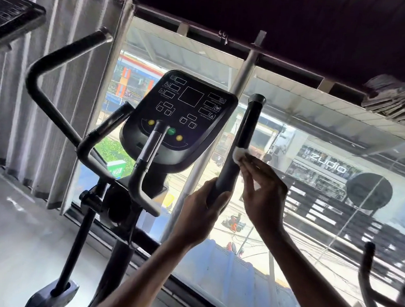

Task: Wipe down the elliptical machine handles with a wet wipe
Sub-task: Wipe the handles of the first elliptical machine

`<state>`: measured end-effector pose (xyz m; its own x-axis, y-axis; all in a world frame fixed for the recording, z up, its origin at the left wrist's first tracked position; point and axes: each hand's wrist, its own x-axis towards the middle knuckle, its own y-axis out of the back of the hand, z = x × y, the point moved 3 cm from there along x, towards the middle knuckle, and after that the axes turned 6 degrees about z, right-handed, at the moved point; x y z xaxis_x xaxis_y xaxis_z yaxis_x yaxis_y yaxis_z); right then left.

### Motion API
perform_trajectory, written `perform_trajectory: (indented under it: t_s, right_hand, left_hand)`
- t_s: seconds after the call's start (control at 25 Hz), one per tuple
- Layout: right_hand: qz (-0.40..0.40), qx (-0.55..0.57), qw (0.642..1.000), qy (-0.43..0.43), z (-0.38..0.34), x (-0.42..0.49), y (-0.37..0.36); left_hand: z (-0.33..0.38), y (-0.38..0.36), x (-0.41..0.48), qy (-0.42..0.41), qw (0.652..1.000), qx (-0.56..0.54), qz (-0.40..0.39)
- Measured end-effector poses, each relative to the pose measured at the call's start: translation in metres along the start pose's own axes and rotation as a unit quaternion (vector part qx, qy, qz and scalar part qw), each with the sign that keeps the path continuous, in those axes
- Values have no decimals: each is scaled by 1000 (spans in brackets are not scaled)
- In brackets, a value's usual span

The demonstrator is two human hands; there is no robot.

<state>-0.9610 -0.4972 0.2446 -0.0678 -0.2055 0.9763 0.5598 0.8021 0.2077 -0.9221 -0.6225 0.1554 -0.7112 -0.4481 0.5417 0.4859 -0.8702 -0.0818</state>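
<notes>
At far left a pale pleated curtain (56, 93) hangs behind the elliptical's left handle (66, 53), which rises untouched beside the black console (180, 117) with its yellow and green buttons. Right of the console, the left hand (202, 209) has its grip closed round the lower part of the right handle (247, 127), a black bar standing slightly tilted before the window (319, 138). The white wet wipe (238, 153) is pressed against that handle's middle, just above the left hand, held there in the narrow pinching grip of the right hand (264, 192).
</notes>
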Motion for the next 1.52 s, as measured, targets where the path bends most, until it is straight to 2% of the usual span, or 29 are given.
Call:
perform_trajectory:
  t_s: [0.08, 0.24, 0.36, 0.4, 0.52, 0.56, 0.72, 0.88, 1.08, 1.32, 1.52]
  right_hand:
    - [18, 36, 997, -64, 3, 2, 3]
    - [7, 5, 1000, 20, -2, -1, 3]
    - [11, -8, 999, -29, 18, 33, -7]
    - [-4, -7, 1000, -13, 20, 40, -9]
    - [-78, 0, 988, 132, 11, 39, -6]
    - [-95, -4, 984, 149, 12, 43, -5]
    - [-113, -25, 985, 128, 9, 55, -10]
    - [-180, 17, 960, 216, -8, 18, 7]
    - [-88, -39, 988, 119, 2, 37, -2]
    - [-133, 2, 972, 194, -12, -1, 16]
    - [-89, -37, 989, 116, -8, 20, 3]
  left_hand:
    - [1, 0, -2, -3, 1000, -3, -1]
    - [-1, -1, -3, -6, 1000, 1, 2]
    - [-3, -1, -3, -7, 1000, 14, 8]
    - [-4, -1, -3, -7, 1000, 13, 7]
    - [-5, 0, -3, -7, 1000, 11, 2]
    - [-5, 0, -3, -8, 1000, 10, 0]
    - [-4, 0, -3, -8, 1000, 6, 3]
    - [-8, 1, -5, -3, 1000, 2, -2]
    - [-4, 1, -6, -2, 1000, 3, -6]
    - [-1, 3, -7, -3, 1000, -3, -15]
    - [0, 4, -7, 2, 1000, 21, -17]
